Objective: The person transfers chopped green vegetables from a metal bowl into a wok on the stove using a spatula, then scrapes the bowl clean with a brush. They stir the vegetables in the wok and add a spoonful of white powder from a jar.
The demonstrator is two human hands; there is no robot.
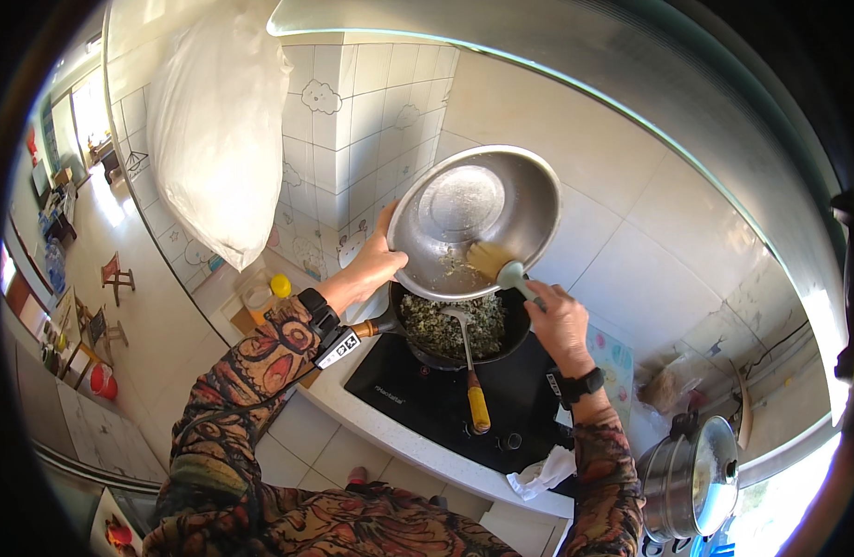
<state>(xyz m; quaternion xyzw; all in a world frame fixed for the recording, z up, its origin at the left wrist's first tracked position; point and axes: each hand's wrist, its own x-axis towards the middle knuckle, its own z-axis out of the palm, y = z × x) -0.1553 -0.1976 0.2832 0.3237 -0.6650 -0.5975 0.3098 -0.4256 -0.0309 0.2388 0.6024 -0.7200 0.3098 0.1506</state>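
Observation:
My left hand (371, 261) grips the left rim of a stainless steel bowl (517, 188), which is tilted above a dark wok (521, 320). In my right hand (560, 320) is a brush (512, 273) with pale bristles and a light green handle. Its bristles touch the inside of the bowl near some crumbly residue (454, 263). Chopped greens coated in pale crumbs (420, 324) fill the wok below. A metal spatula (466, 341) with a yellow-ended handle (478, 407) rests in the food, its handle pointing toward me.
The wok stands on a black glass cooktop (392, 379). A white cloth (544, 473) lies at the counter's front edge. A lidded steel steamer pot (670, 487) stands to the right. A white plastic bag (214, 139) hangs at the left, and a range hood (608, 63) overhangs.

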